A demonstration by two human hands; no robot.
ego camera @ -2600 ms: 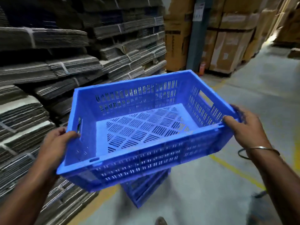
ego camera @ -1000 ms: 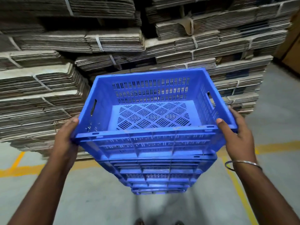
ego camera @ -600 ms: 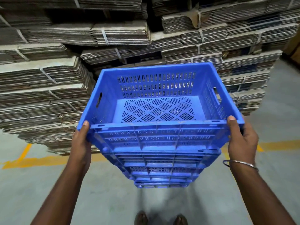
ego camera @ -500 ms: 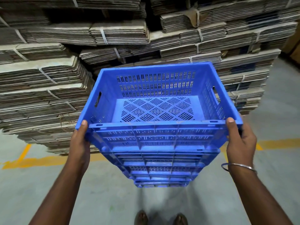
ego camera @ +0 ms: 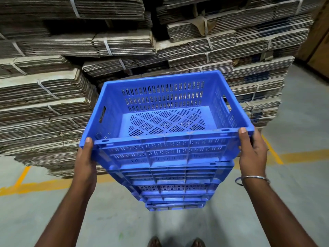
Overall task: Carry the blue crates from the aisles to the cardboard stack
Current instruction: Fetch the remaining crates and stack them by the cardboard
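Gripped between left hand (ego camera: pixel 85 157) and right hand (ego camera: pixel 252 152) at its near corners: top blue crate (ego camera: pixel 167 114), over the crate stack (ego camera: pixel 176 186), before bundled cardboard (ego camera: pixel 53 97).

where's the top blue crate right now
In the head view the top blue crate sits centre frame, gripped at its near corners by the left hand and right hand, directly over the stack of blue crates, with the bundled cardboard stack just behind.
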